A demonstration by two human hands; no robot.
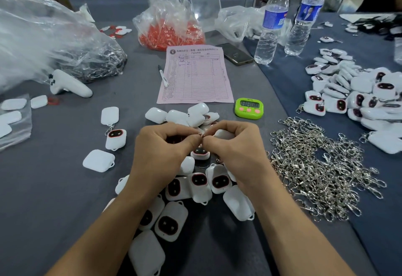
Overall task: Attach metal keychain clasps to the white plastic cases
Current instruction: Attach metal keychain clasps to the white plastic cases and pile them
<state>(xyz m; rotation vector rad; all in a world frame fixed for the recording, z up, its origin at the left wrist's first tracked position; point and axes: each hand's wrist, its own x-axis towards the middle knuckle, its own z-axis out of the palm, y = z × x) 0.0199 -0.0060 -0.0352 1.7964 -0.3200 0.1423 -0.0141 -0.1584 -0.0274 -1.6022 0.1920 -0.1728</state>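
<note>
With my left hand point(162, 145) and right hand point(233, 145) pinched on a clasp ring point(201, 135) above the surface point(54, 188), its case point(200, 152) dangling, next I must thread the ring fully.

Two bottles point(272, 27) — one timer point(249, 106).

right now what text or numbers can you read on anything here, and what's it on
Pink form: printed header and table, too small and blurred to quote.
Green timer: digits on the display, too blurred to read.
Left water bottle: blue label, print unreadable.
Right water bottle: blue label with a picture, print unreadable.
Nothing else shows text.
</note>
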